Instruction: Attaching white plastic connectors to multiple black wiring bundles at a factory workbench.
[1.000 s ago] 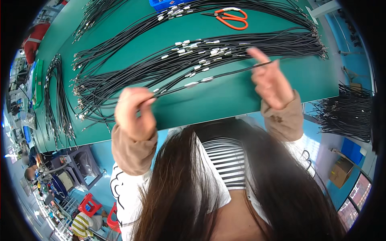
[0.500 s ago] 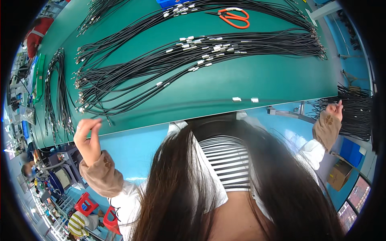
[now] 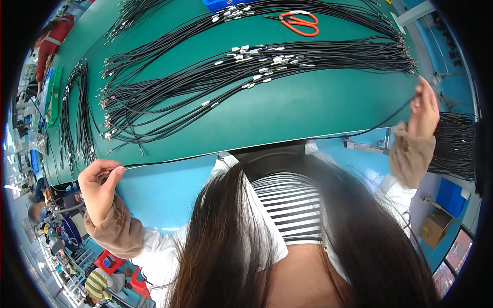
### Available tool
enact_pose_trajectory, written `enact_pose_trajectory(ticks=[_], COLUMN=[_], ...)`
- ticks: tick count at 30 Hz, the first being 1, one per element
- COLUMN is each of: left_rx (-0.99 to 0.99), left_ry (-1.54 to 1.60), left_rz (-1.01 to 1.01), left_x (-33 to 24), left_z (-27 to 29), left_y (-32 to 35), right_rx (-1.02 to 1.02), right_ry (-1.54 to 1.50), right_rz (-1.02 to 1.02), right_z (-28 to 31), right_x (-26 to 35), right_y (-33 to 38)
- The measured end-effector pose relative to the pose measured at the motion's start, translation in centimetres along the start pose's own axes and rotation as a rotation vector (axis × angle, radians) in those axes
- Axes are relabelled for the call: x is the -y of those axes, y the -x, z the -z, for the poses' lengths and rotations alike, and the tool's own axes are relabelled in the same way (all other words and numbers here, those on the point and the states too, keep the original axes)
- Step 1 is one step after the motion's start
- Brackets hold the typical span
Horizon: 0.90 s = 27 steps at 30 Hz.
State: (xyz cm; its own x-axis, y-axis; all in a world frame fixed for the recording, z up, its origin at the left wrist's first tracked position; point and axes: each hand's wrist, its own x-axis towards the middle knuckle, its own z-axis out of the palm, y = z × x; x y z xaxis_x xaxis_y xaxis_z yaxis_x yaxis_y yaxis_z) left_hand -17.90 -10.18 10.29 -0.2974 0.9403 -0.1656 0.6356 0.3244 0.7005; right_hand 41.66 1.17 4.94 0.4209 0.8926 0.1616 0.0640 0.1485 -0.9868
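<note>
A thin black cable point(image 3: 381, 126) runs between my two hands along the table's front edge; its middle is hard to trace there. My left hand point(image 3: 100, 186), just off the front left edge, pinches one end between thumb and fingers. At the right edge my right hand point(image 3: 425, 109) is closed on the other end, its fingertips slightly blurred. Beyond the cable, a wide bundle of black cables point(image 3: 339, 57) with white tags and metal ends lies across the green table point(image 3: 308, 102).
Orange-handled snips point(image 3: 303, 24) lie behind the bundle, beside a further row of cables point(image 3: 179, 36). A looped bunch point(image 3: 79, 113) rests at the left. More black cables point(image 3: 454, 146) hang beyond the right edge. A blue bin point(image 3: 221, 4) stands at the back.
My right hand has come up and inward from the hanging cables to the table's right corner. My left hand has moved slightly left and down. The cable has shifted from the tabletop to the front edge.
</note>
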Motion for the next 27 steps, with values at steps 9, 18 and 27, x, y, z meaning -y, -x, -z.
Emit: enact_pose_trajectory(ticks=[9,18,27], left_rx=[0.313,0.319,0.317], left_ry=[0.795,1.099,1.11], left_rz=[-0.133,0.003,0.049], left_x=[-7.2,-7.1,-7.0], left_z=[-16.8,-22.1,-22.4], left_y=[-4.0,-5.9,-6.0], right_rx=[0.928,0.917,0.839], right_ry=[0.061,-0.028,0.15], right_rz=[-0.27,-0.386,-0.283], right_z=[-18.5,-20.3,-20.2], right_x=[-1.1,-4.4,-4.1], right_y=[9.2,11.6,11.2])
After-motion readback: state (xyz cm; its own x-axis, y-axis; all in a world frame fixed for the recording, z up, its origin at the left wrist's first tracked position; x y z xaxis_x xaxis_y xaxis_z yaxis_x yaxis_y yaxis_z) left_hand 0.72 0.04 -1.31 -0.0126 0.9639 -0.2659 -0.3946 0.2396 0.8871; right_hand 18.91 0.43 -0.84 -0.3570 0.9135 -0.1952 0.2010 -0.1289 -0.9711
